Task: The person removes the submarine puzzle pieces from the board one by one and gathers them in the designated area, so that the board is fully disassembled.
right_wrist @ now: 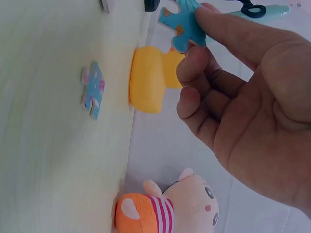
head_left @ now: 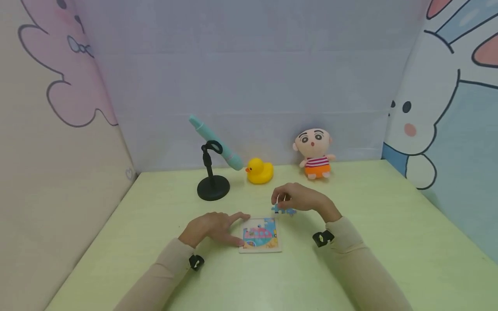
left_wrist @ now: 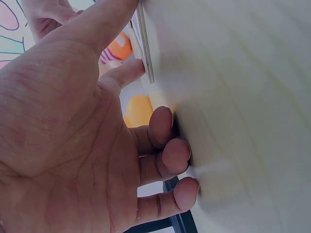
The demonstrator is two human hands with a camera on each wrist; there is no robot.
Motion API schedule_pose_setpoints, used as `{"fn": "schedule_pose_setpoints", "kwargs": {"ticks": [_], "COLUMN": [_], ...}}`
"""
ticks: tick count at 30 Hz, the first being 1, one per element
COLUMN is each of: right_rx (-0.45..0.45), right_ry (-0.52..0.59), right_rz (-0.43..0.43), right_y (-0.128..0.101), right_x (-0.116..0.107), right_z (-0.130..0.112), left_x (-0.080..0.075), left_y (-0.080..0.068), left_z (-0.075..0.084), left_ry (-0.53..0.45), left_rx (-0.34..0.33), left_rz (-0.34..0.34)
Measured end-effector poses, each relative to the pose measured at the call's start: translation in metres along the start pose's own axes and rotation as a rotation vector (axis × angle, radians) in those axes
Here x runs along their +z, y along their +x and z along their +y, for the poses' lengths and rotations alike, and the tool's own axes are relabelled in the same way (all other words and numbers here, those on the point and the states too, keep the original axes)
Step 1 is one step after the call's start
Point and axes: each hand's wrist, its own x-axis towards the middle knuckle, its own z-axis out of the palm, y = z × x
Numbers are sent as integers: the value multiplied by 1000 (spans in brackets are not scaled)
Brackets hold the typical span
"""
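A small square jigsaw puzzle board (head_left: 260,250) with a pink and blue picture lies on the table, partly filled with pieces. My left hand (head_left: 214,226) rests at its left side, index finger at the top left corner and thumb on the lower left edge. In the left wrist view the other fingers (left_wrist: 175,155) bend loosely at the tabletop. Above the board's top right, my right hand (head_left: 301,197) pinches a blue puzzle piece (right_wrist: 183,25) between thumb and fingers. Another loose blue and pink puzzle piece (right_wrist: 93,90) lies on the table below that hand.
Behind the hands stand a black stand (head_left: 213,188) holding a teal microphone-like stick (head_left: 215,140), a yellow rubber duck (head_left: 260,171) and a plush doll (head_left: 314,151) in a striped top. A pale curtain closes the back; cartoon-printed panels flank the table (head_left: 389,216).
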Motion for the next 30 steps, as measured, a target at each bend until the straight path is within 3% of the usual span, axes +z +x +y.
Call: {"fn": "schedule_pose_setpoints", "kwargs": {"ticks": [4, 13, 25, 30], "right_rx": [35, 18, 76, 97], "right_ry": [20, 15, 15, -34], "right_rz": [-8, 4, -4, -4], "right_y": [-4, -20, -33, -35], "right_x": [-5, -18, -27, -26], "right_z": [9, 32, 49, 60], "left_x": [1, 1, -2, -2], "left_y": [-1, 0, -1, -2], "left_z": [-1, -2, 1, 2], "left_ry": [-6, 15, 15, 5], "left_rx": [1, 36, 20, 14], "left_rz": [-4, 0, -1, -3]}}
